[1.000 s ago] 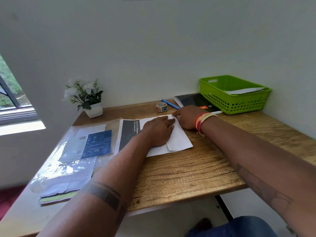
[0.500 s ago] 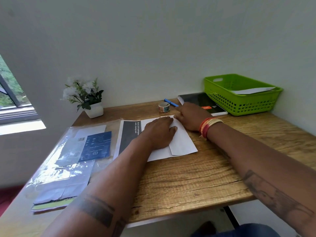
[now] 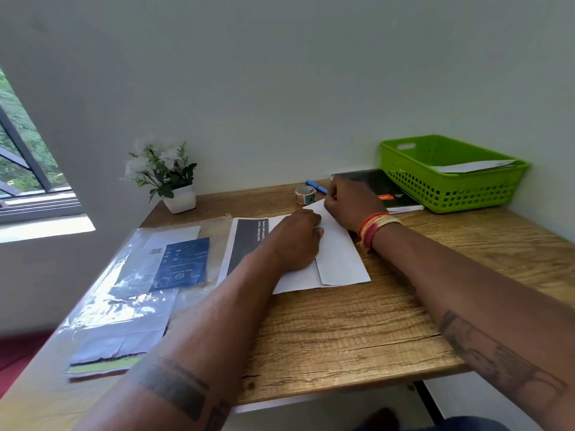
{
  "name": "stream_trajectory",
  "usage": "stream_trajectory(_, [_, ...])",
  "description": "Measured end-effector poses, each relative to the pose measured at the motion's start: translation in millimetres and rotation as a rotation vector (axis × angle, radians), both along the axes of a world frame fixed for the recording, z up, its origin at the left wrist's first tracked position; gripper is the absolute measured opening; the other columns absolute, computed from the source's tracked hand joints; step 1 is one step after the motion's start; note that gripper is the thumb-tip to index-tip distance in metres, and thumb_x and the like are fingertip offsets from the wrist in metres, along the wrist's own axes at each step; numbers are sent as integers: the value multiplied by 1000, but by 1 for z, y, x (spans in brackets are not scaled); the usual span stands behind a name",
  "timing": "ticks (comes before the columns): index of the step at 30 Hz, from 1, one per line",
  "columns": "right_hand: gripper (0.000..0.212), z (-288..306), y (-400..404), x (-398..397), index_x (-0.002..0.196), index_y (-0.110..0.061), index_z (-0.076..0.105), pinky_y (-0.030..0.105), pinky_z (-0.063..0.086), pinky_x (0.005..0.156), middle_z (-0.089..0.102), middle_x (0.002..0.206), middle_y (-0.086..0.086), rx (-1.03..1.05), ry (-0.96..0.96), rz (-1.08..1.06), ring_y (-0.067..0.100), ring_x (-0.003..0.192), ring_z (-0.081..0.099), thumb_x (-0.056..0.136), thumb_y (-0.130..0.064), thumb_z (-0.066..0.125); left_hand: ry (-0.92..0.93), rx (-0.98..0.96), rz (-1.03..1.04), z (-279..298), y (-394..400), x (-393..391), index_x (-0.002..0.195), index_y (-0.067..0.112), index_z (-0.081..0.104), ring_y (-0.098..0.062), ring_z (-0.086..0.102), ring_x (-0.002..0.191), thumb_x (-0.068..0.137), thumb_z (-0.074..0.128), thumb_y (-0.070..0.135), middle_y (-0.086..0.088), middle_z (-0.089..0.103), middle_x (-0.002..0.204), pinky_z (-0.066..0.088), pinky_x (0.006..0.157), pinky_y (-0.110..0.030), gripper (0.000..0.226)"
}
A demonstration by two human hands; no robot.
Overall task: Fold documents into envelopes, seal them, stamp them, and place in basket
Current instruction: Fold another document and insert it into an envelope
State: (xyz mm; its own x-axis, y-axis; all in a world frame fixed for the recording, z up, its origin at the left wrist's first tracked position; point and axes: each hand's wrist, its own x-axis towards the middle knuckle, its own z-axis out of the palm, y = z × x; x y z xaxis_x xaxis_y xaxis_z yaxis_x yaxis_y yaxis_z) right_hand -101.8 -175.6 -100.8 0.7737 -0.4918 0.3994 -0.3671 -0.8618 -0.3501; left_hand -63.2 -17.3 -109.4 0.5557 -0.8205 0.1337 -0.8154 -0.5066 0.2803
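1. I see the wooden worktop [image 3: 357, 331] carrying everything; against the earlier views, the scene sits lower and more to the right.
2. A clear plastic sleeve [image 3: 130, 293] lies at the left, with a blue card [image 3: 183, 264] inside; its small print is unreadable to me.
3. The green basket [image 3: 448, 181] stands at the far right corner, with a white envelope [image 3: 476, 165] already in it.
4. The white document [image 3: 339, 259] lies at centre, folded, long axis running away from me; beneath it a sheet with a dark panel [image 3: 245, 244] bears white text I cannot read.
5. A black notebook [image 3: 389, 188] with an orange label sits beside the basket.
6. The left hand [image 3: 298, 241] presses flat on the document.
7. The right hand [image 3: 351, 203] pinches the document's far corner, now raised off the worktop; before, it lay flat.
8. A tape roll [image 3: 305, 194] and blue pen [image 3: 315, 185] lie behind.
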Motion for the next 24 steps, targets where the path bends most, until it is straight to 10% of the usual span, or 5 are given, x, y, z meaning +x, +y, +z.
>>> stream_trajectory(7, [19, 4, -5, -6, 99, -19, 67, 32, 52, 77, 72, 98, 6, 210, -106, -5, 24, 84, 66, 96, -34, 57, -50, 58, 40, 2, 8, -1, 138, 18, 55, -25, 45, 136, 106, 42, 31, -3, 51, 147, 34, 112, -43, 37])
stream_trajectory(12, [24, 11, -8, -22, 89, -15, 71, 27, 53, 51, 74, 80, 7, 567, -55, 78, 21, 59, 69, 90, -38, 69, -19, 9, 72, -3, 5, -1, 143, 24, 51, -24, 43, 139, 105, 45, 36, 1, 47, 152, 33, 114, -45, 40])
stream_trajectory(20, [55, 12, 5, -26, 93, -5, 76, 49, 58, 81, 74, 92, 17, 660, -62, 104, 33, 84, 72, 80, -57, 65, -65, -244, 188, -7, 1, 7, 118, 32, 70, -21, 55, 119, 96, 60, 44, 2, 63, 129, 46, 99, -43, 27])
stream_trajectory(24, [39, 11, 17, -26, 98, -3, 75, 31, 55, 53, 76, 80, 13, 991, -184, 245, 24, 62, 69, 93, -39, 60, 111, -395, 199, -3, 8, 8, 105, 24, 72, -21, 63, 103, 100, 52, 30, 1, 71, 109, 47, 82, -33, 21])
